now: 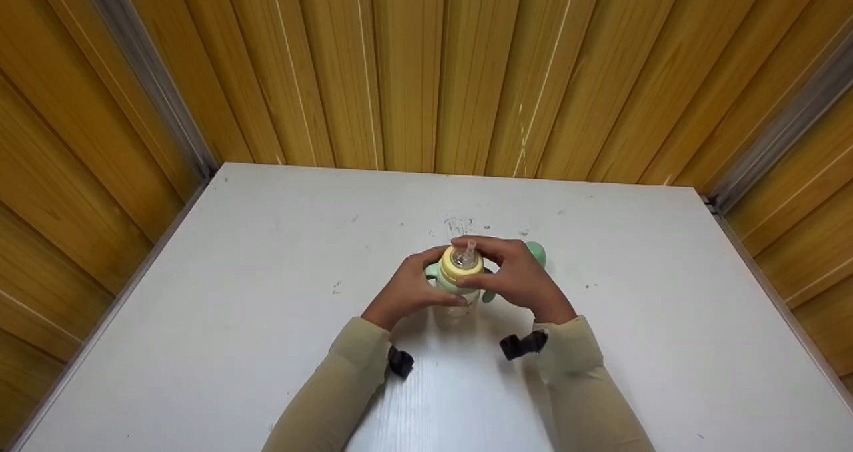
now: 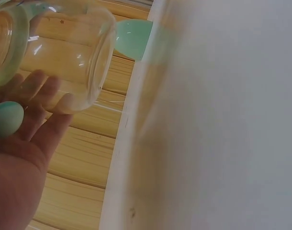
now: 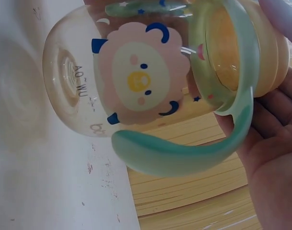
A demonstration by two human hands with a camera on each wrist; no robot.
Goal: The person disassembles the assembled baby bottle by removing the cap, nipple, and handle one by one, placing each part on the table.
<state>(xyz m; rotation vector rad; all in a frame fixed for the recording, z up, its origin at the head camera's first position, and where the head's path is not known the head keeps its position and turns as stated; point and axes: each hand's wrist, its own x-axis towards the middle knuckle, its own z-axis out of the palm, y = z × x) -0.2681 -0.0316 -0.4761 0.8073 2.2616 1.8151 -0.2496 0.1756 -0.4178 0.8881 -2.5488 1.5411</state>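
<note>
A clear baby bottle [image 3: 136,76] with a printed animal face stands upright between both hands in the head view. Pale green handles [image 3: 179,155] curve down its sides, and a yellow collar [image 1: 453,273] rings a clear spout [image 1: 471,252]. My left hand [image 1: 414,285] holds the bottle from the left, thumb across the front of its body and fingers behind. From the right, my right hand [image 1: 516,275] grips the yellow collar between thumb and fingers. The left wrist view shows the bottle's clear base close above the table.
A green domed cap [image 1: 536,252] sits on the white table [image 1: 266,305] just beyond the right hand, partly hidden by it. Wood-patterned panels [image 1: 406,72] rise behind the table's far edge and at both sides. Black wrist devices [image 1: 400,362] hang at the sleeves.
</note>
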